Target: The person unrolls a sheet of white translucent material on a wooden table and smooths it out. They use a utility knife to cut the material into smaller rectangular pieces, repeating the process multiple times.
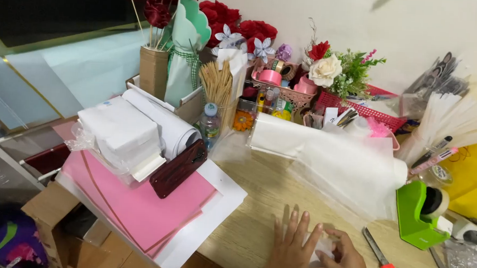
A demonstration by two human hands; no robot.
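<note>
At the lower edge of the head view, both hands are laid together on a small white piece of paper (pixel 323 249) that rests on the wooden worktop (pixel 257 204). The left hand (pixel 292 251) is spread flat with its fingers apart, pressing on the paper's left part. The right hand (pixel 348 259) is curled over the paper's right part, with its fingertips pinched on the edge; how tightly the paper is gripped cannot be told. The two hands are touching each other over the sheet.

Just right of the right hand, a utility knife (pixel 380 258) with a red slider is seen lying on the worktop. Beyond it a green tape dispenser (pixel 417 214) is placed near the right edge. A large roll of white wrapping sheet (pixel 334 159) is laid across the worktop behind the hands.

To the left, a stack of pink paper sheets (pixel 139 199) is set on a white board, with a dark red patterned case (pixel 178 168) lying on it and a bagged pile of white tissue (pixel 120 137) beside that. Further back, a small water bottle (pixel 210 124), a bundle of wooden skewers (pixel 217 85), red paper roses (pixel 217 12) and a red basket (pixel 373 110) with artificial flowers are crowded against the wall
</note>
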